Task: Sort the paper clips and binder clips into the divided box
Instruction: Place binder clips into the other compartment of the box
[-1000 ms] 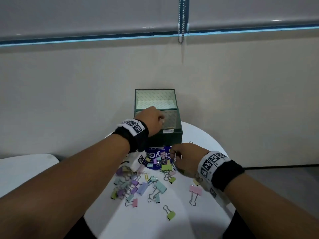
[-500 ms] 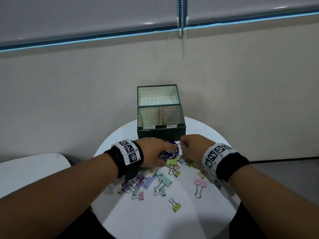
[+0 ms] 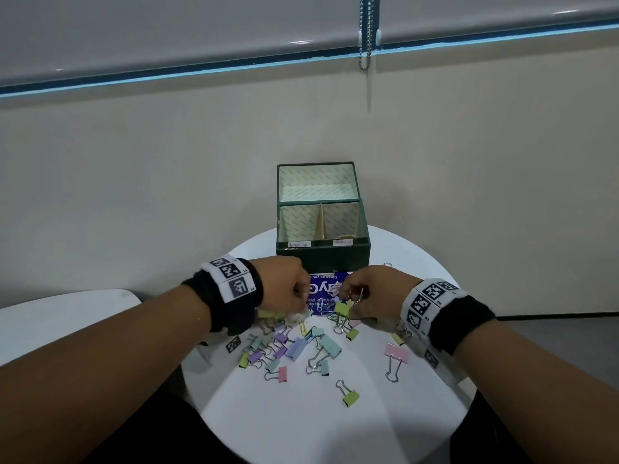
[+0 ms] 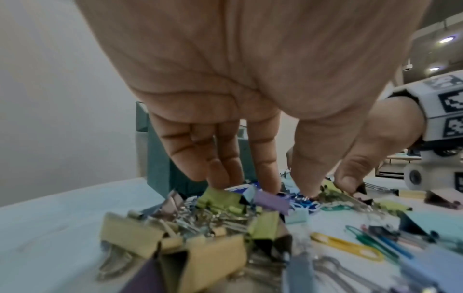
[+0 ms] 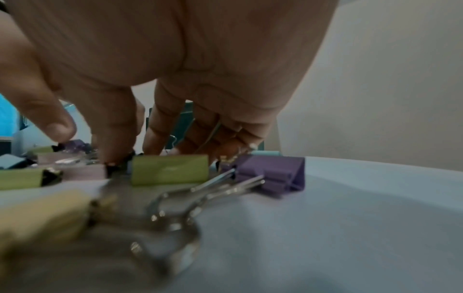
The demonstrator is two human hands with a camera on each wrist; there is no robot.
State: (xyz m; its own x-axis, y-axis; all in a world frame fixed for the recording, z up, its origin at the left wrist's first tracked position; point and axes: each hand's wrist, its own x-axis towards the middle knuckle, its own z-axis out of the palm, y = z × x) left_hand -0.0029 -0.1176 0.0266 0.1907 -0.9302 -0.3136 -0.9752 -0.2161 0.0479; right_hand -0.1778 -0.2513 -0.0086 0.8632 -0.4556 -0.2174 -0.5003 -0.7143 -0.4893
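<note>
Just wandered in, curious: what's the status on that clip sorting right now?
Both hands down in the clip pile: left hand fingertips reaching among binder clips, right hand holding paper clips, picking more. Divided box open behind. Nothing blocking.

A round white table (image 3: pixel 301 430) carries a blue printed card (image 3: pixel 323 289) with white lettering, lying flat near its far edge. To the left, apart from it, is a second white tabletop (image 3: pixel 50 323). Behind runs a beige wall (image 3: pixel 134 179), topped by grey roller blinds (image 3: pixel 167 31) with a hanging beaded metal chain (image 3: pixel 366 31).
</note>
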